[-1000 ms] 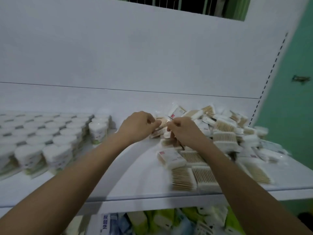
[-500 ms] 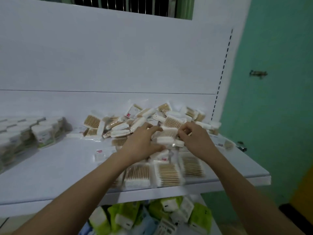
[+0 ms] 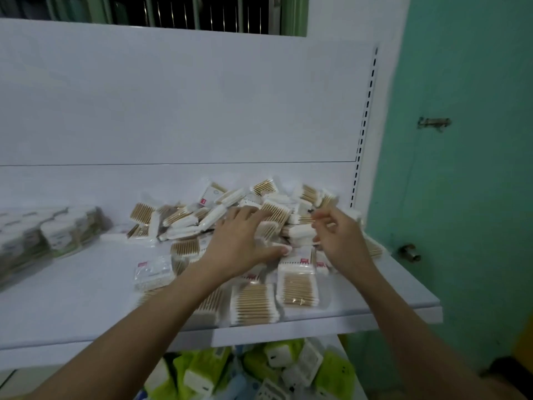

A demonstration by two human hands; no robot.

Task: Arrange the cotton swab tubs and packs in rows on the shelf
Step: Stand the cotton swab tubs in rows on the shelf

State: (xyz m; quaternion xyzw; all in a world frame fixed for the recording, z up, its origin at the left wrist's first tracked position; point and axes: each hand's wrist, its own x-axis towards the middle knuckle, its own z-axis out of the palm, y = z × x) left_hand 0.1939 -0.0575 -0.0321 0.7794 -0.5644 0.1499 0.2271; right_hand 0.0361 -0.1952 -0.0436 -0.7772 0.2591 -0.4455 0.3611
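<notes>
A loose heap of cotton swab packs covers the right half of the white shelf. Several packs lie flat in a row near the front edge, one of them a pack with a red label. Round swab tubs stand in rows at the far left. My left hand lies spread with straight fingers on top of the heap, its thumb touching a pack. My right hand hovers just right of it, fingers loosely curled over the packs, with nothing clearly held.
The shelf's white back panel rises behind the heap, with a slotted upright at its right end. A green door with a latch and knob stands to the right. Green and white packs fill the space below the shelf.
The view has swung right, so the tubs slid to the left edge. Both hands moved from the heap's left part to its middle; my left hand spread flat and my right hand loosened.
</notes>
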